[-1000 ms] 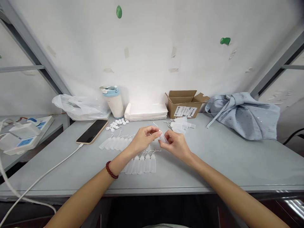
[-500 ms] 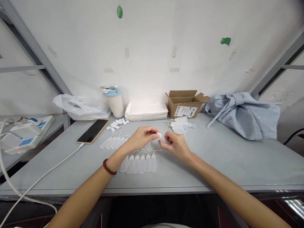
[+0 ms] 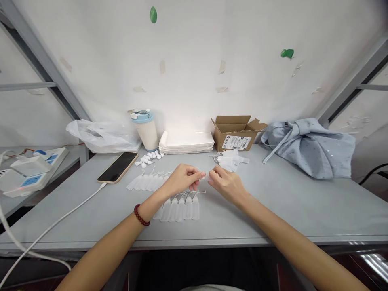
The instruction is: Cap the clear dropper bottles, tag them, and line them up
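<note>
Between my two hands, over the middle of the table, is a small translucent plastic squeeze bottle (image 3: 207,177), mostly covered by fingers. My right hand (image 3: 226,184) is closed around its body. At its other end, the thumb and fingertips of my left hand (image 3: 183,178) pinch the top, hiding its cap or tip. Below my left wrist lies a row of bottles with thin curved spouts (image 3: 181,210). A second row of such bottles (image 3: 145,182) lies farther left, partly behind the left hand. Loose translucent bottles (image 3: 232,160) are heaped beyond my right hand.
Small white caps (image 3: 148,158) lie scattered near a blue-lidded cup (image 3: 147,131). A phone (image 3: 118,167) on a charging cable lies left. Along the back stand a plastic bag (image 3: 103,135), a paper stack (image 3: 186,143), an open cardboard box (image 3: 236,133) and blue cloth (image 3: 315,149).
My left hand has turned and its fingers have curled more, covering the white cap seen before. My right fingers have closed further over the bottle. The rows on the table have stayed put.
</note>
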A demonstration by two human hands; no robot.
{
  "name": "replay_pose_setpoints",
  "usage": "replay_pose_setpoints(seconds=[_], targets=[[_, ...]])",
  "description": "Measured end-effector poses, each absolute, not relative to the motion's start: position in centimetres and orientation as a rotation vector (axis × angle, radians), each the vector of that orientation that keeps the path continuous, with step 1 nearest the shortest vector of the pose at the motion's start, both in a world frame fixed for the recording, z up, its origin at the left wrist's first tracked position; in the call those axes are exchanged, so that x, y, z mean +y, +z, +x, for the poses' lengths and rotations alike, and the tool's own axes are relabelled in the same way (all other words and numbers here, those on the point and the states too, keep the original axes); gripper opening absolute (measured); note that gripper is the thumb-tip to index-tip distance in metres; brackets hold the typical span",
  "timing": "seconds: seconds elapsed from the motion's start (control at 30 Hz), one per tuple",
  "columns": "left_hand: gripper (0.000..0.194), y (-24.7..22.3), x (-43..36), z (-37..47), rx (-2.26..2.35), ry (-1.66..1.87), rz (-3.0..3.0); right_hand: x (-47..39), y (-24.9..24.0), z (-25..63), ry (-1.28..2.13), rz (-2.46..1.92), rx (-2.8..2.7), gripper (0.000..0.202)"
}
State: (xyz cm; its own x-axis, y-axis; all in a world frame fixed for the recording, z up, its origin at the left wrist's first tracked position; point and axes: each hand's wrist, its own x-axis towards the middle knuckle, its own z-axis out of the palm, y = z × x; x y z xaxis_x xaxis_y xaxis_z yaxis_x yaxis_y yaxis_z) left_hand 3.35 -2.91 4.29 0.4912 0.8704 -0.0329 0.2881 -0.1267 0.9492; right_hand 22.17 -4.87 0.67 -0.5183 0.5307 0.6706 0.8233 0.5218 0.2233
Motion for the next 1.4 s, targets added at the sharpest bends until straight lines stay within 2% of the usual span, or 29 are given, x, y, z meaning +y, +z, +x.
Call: replay_pose_setpoints(seconds=[0.23,0.4,0.6,0.7,0.8,0.97,1.17,1.23,1.4], targets=[[0.043,4.3,-3.1,3.7,0.991,0.67,1.555,-4.7,0.7,22.4,-0.721,-1.136,-2.195,0.018],[0.025,3.9,-3.3,3.6,0.978,0.723,1.71,-4.1,0.4,22.9,-0.42,-1.244,-2.277,0.015],[0.007,2.8,-3.0,3.4,0.897,0.967,2.298,-3.7,0.2,23.2,-0.277,-1.163,-2.318,0.028],[0.007,2.5,-2.8,3.3,0.834,1.001,2.407,-3.7,0.2,23.2,-0.254,-1.115,-2.265,0.031],[0.008,3.0,-2.8,3.3,0.838,1.023,2.195,-3.9,0.4,22.9,-0.248,-1.074,-2.21,0.032],[0.022,4.7,-3.1,3.3,0.885,0.917,1.72,-4.1,0.7,22.5,-0.378,-1.016,-2.134,0.029],[0.044,5.0,-3.1,3.2,0.942,0.594,1.6,-4.2,0.6,22.5,-0.543,-1.031,-2.143,0.029],[0.042,4.9,-3.2,3.1,0.907,0.575,1.65,-4.2,0.5,22.6,-0.541,-1.036,-2.148,0.03],[0.021,4.5,-3.4,3.0,0.928,0.696,1.946,-4.1,0.3,22.7,-0.436,-1.034,-2.186,0.032]])
